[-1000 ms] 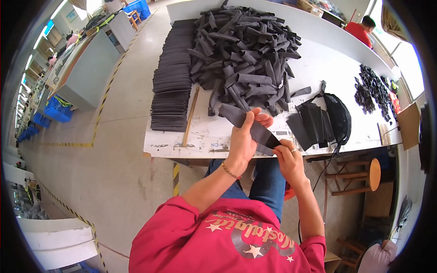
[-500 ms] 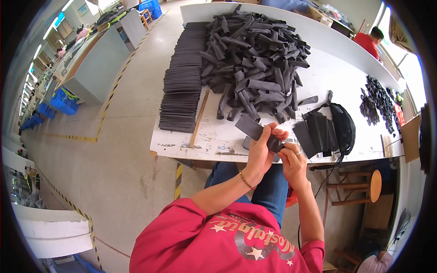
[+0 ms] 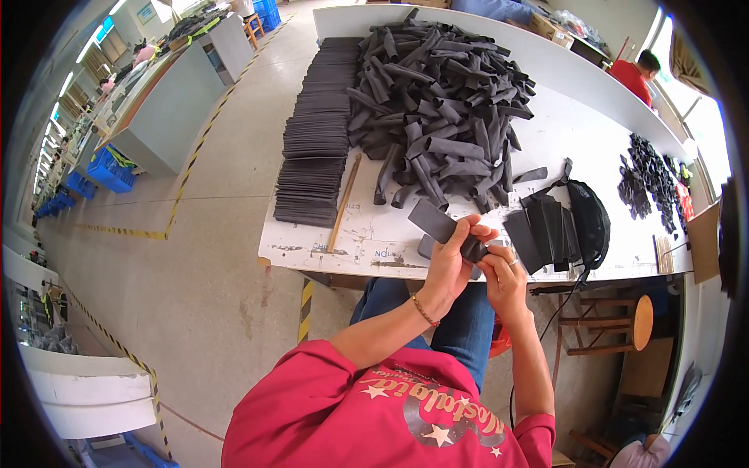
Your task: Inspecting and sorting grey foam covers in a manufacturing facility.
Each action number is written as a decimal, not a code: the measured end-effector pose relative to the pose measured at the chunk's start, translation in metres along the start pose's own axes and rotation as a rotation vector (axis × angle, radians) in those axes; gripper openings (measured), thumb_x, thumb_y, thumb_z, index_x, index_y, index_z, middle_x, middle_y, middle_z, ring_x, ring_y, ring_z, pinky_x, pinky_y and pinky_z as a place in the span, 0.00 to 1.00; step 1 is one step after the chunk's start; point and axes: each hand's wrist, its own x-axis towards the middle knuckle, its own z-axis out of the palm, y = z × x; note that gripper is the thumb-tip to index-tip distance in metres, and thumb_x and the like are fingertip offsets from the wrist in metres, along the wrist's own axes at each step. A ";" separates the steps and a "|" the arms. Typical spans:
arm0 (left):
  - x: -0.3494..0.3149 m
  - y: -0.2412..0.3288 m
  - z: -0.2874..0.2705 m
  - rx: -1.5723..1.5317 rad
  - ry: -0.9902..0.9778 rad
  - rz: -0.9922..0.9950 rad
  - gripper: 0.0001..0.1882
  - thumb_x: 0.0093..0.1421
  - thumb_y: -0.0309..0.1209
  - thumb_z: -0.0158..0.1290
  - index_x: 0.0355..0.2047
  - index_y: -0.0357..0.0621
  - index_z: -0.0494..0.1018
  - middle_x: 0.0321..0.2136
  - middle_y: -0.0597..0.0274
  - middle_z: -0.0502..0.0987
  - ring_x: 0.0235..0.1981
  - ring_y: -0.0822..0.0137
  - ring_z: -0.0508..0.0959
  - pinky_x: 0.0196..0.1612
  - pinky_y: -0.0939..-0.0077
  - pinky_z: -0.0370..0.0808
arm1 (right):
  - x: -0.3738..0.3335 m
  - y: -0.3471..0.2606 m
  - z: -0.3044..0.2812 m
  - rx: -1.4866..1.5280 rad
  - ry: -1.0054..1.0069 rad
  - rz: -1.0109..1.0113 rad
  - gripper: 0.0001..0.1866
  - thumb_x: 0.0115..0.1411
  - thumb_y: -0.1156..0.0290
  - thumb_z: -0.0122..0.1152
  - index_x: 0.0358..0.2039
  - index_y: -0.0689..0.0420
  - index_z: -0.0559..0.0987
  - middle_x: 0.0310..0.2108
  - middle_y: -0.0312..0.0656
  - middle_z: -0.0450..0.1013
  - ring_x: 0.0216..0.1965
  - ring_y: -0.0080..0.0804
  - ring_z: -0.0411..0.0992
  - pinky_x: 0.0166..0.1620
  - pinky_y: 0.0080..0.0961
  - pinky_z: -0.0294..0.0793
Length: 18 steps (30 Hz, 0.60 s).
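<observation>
A pale concrete floor (image 3: 234, 203) with yellow-and-black striped lines spreads through the workroom, a grey workbench (image 3: 168, 113) standing far left. The white table (image 3: 581, 140), its near edge scuffed, carries a heaped pile of dark fabric tubes (image 3: 445, 117) toward the far side. Just left of the pile runs a long row of stacked dark pieces (image 3: 312, 136); on the right, a fan of flat dark pieces (image 3: 538, 234) lies against a rounded black fabric item (image 3: 591, 222).

Both forearms reach from the near side, bringing the hands together over the table's near edge. The left hand (image 3: 449, 269) is closed around the middle of a dark fabric strip (image 3: 431, 219), thumb on top; the right hand (image 3: 505, 285) has its fingertips pinched together at the near right end. The strip's other end juts free, far and left beyond the left thumb.

A thin wooden stick (image 3: 344, 203) lies beside the row.
</observation>
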 end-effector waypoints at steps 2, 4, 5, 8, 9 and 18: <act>0.000 0.001 0.000 0.003 0.000 0.003 0.16 0.66 0.39 0.50 0.45 0.38 0.72 0.34 0.58 0.79 0.41 0.58 0.80 0.48 0.68 0.75 | 0.000 0.000 0.001 -0.005 -0.001 0.008 0.05 0.52 0.82 0.63 0.30 0.62 0.76 0.35 0.46 0.73 0.31 0.44 0.73 0.33 0.33 0.72; 0.000 0.001 -0.001 0.005 -0.001 0.005 0.16 0.66 0.39 0.50 0.45 0.37 0.72 0.34 0.58 0.79 0.41 0.59 0.80 0.48 0.67 0.75 | 0.000 0.000 0.001 -0.006 -0.007 0.009 0.05 0.52 0.83 0.63 0.30 0.62 0.76 0.35 0.46 0.73 0.32 0.45 0.74 0.33 0.33 0.72; 0.000 0.000 -0.001 0.010 0.003 0.007 0.16 0.67 0.38 0.49 0.45 0.37 0.72 0.34 0.57 0.79 0.41 0.58 0.80 0.48 0.67 0.75 | 0.000 0.000 0.000 -0.008 -0.012 0.011 0.06 0.52 0.83 0.63 0.30 0.62 0.76 0.36 0.46 0.73 0.32 0.45 0.74 0.34 0.33 0.73; 0.005 -0.003 -0.006 0.029 -0.006 0.004 0.16 0.67 0.38 0.49 0.46 0.37 0.72 0.35 0.56 0.79 0.42 0.56 0.80 0.50 0.65 0.75 | -0.005 0.003 0.001 -0.002 -0.007 0.047 0.06 0.53 0.81 0.63 0.31 0.63 0.76 0.37 0.47 0.73 0.34 0.45 0.74 0.36 0.31 0.73; 0.007 -0.004 -0.005 0.043 -0.015 0.001 0.17 0.67 0.39 0.48 0.46 0.37 0.71 0.36 0.54 0.80 0.43 0.55 0.80 0.50 0.64 0.74 | -0.005 0.002 0.001 -0.010 -0.002 0.056 0.06 0.53 0.81 0.63 0.31 0.63 0.76 0.37 0.47 0.73 0.34 0.45 0.74 0.36 0.31 0.73; 0.013 0.021 0.007 0.221 -0.144 0.121 0.21 0.69 0.41 0.43 0.50 0.35 0.68 0.45 0.45 0.77 0.56 0.54 0.71 0.61 0.60 0.64 | -0.002 -0.012 0.027 0.722 0.338 0.651 0.08 0.59 0.75 0.64 0.27 0.62 0.73 0.36 0.34 0.69 0.33 0.17 0.66 0.38 0.16 0.67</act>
